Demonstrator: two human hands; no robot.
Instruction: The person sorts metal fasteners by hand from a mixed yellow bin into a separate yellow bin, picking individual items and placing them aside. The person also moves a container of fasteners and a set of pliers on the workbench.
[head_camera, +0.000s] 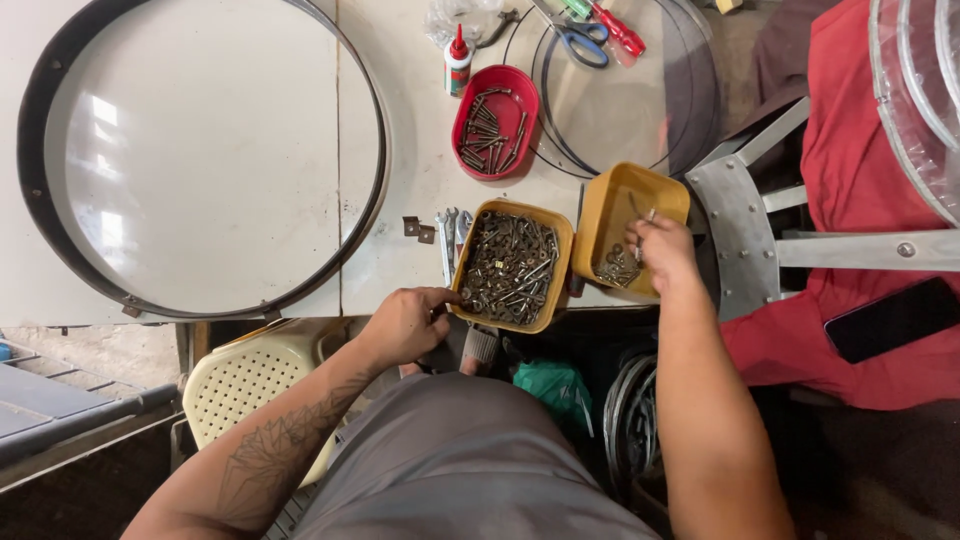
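Note:
My left hand (405, 322) rests at the near left corner of a yellow tray (558, 262) full of dark nuts and bolts, fingers curled against its rim. My right hand (661, 250) reaches into a second yellow tray (618, 193) that is tilted up at the table edge. Its fingertips pinch a small metal bolt (645, 218) above a small pile of screws (616, 266) in that tray's low corner.
A red oval dish of bolts (495, 120), a glue bottle (457, 60), scissors (583, 40) and red screwdrivers (620, 28) lie further back. Wrenches (449, 240) sit left of the trays. A large black-rimmed disc (200, 150) fills the left. A metal frame (745, 235), red cloth (850, 150) and phone (890, 318) are right.

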